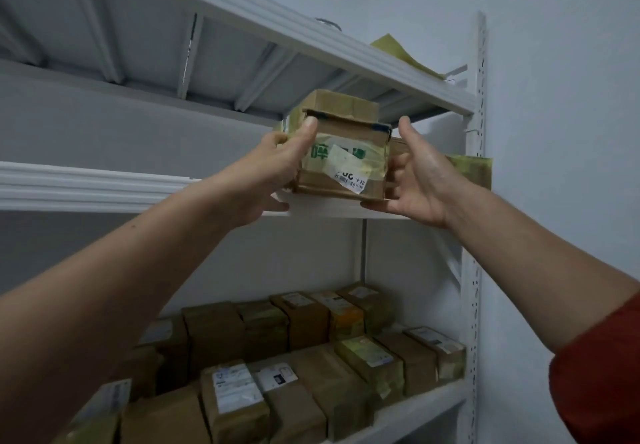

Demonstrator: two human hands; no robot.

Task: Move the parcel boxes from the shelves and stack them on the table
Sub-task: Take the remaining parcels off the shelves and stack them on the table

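A brown cardboard parcel box [341, 163] with green print and a torn white label sits at the front edge of the middle shelf [86, 187]. My left hand [277, 170] grips its left side, thumb up on the top front corner. My right hand [419, 177] holds its right side, fingers under the bottom edge and thumb raised free. A smaller box [341, 104] lies on top of it. Another box [474, 170] stands behind to the right, mostly hidden.
The lower shelf [415, 419] is packed with several labelled parcel boxes [311, 357]. The top shelf [311, 48] hangs close over the held box, with yellowish paper [401, 50] on it. A white upright post [476, 201] and a wall bound the right side.
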